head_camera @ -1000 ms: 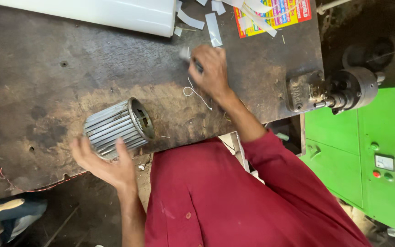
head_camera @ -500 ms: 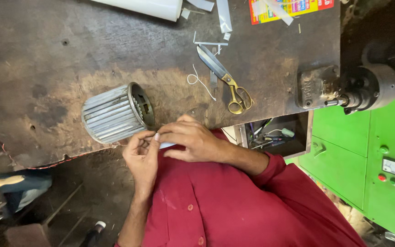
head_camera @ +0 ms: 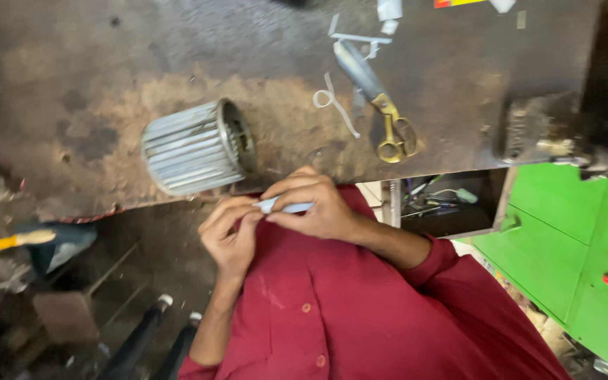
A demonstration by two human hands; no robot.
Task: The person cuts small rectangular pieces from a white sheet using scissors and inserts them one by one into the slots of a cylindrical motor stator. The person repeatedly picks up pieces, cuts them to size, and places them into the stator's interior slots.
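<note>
**Both hands close on a small white strip at the worktop edge**

Scissors are down now: a second ago the right hand was up on the worktop beside them, and the left was under the finned drum. Since then both hands have come together at the near edge, in front of the red shirt [head_camera: 360, 317].

Left hand [head_camera: 230, 236] and right hand [head_camera: 314, 204] meet around a pale strip [head_camera: 283, 207], short and flat, bluish-white. Each grip is pressed together on it, fingertips pinching either end, the strip held level between them just below the worktop [head_camera: 72, 84] edge. It looks like a folding or shaping step; whatever comes next would call for a firm, even pinch so the thin piece doesn't buckle.

Just beyond the left hand lies the drum [head_camera: 195, 146], a ribbed grey metal cylinder on its side, open end to the right. Further up, the scissors [head_camera: 378, 102] lie with yellow handles toward the person, and a curled white offcut [head_camera: 332, 102] sits just beside them, with more white scraps near the blades.

Signs and labels: a bright yellow-and-red printed sheet [head_camera: 462, 3] peeks in at the top edge, cut off by the frame. At right, a green cabinet [head_camera: 564, 260] carries a small pale rectangular label and round red and green buttons.
</note>
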